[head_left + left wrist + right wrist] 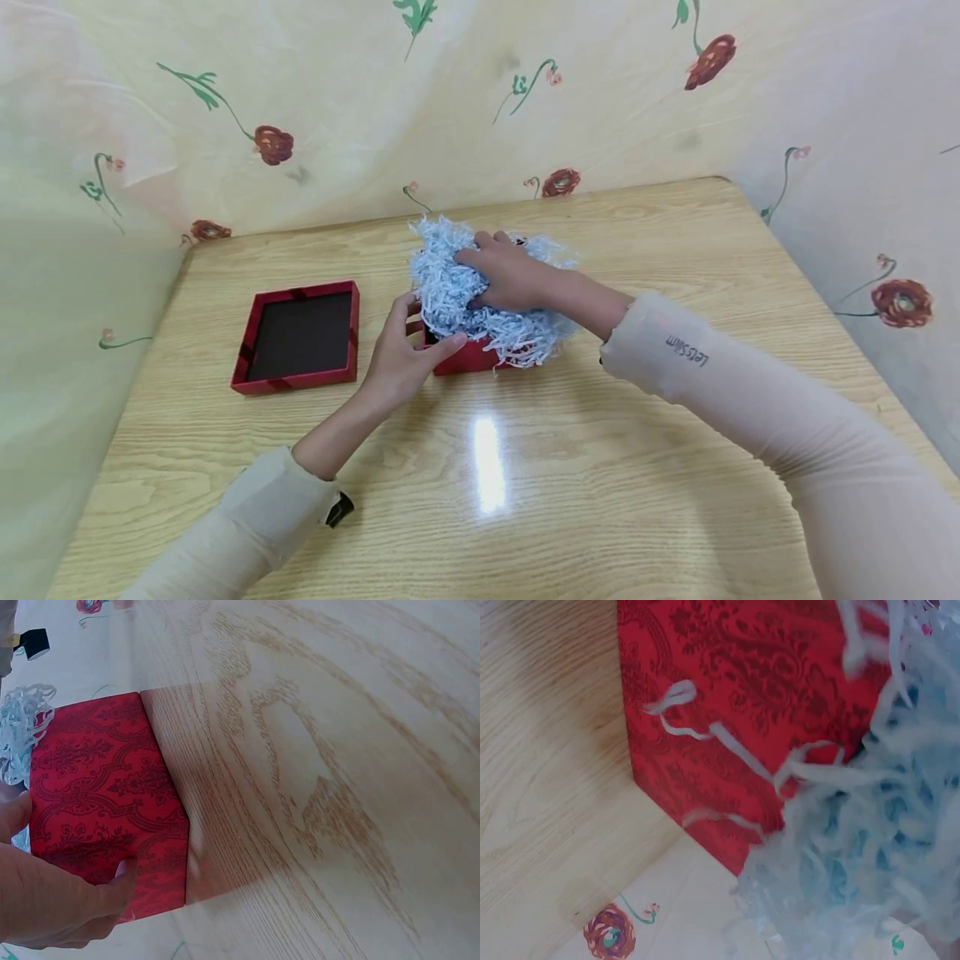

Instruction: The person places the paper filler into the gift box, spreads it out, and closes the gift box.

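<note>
A red box (467, 359) with a dark floral pattern stands on the table, heaped over its rim with pale blue shredded paper (444, 292). My left hand (395, 357) holds the box at its left side; the left wrist view shows the thumb at the rim and a finger against the patterned wall (112, 772). My right hand (516, 275) is sunk in the heap from above, its fingers gripping shredded paper. Loose strands hang over the patterned wall (750, 682) in the right wrist view. Most of the box's inside is hidden under the paper.
Left of the box lies a shallow red lid (315, 380), its black inside facing up. Everything rests on a wood-grain table (600, 500). A floral-printed cloth (337, 100) hangs along the back and both sides.
</note>
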The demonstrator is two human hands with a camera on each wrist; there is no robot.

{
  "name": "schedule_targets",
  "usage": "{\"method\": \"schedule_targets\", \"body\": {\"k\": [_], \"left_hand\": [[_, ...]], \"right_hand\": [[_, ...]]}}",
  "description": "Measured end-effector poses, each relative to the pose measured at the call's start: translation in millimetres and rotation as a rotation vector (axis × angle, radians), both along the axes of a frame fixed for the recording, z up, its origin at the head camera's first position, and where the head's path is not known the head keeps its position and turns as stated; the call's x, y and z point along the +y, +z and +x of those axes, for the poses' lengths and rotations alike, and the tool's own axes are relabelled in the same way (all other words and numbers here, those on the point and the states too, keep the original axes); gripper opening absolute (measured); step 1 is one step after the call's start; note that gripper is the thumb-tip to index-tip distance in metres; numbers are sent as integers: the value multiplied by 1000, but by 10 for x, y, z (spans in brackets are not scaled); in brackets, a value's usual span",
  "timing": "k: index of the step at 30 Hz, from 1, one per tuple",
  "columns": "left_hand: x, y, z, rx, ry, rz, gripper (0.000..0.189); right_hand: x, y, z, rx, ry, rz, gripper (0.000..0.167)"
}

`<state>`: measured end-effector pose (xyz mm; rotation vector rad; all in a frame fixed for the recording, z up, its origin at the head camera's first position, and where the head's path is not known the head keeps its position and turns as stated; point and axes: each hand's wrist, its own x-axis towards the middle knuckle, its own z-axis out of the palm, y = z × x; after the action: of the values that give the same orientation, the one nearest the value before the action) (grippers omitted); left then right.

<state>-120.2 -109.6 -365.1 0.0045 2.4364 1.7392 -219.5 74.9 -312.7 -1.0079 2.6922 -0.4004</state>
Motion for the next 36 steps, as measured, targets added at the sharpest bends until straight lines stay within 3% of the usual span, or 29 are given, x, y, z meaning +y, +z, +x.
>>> {"method": "schedule_targets", "body": {"k": [10, 22, 36], "left_hand": [[7, 12, -1, -4, -6, 0, 79], [8, 23, 2, -3, -12, 6, 80], [-2, -8, -2, -7, -22, 26, 79]], "right_hand": [[-112, -49, 49, -7, 29, 78, 64], [-74, -69, 80, 69, -4, 116, 74], [-1, -42, 95, 120, 16, 5, 90]]}}
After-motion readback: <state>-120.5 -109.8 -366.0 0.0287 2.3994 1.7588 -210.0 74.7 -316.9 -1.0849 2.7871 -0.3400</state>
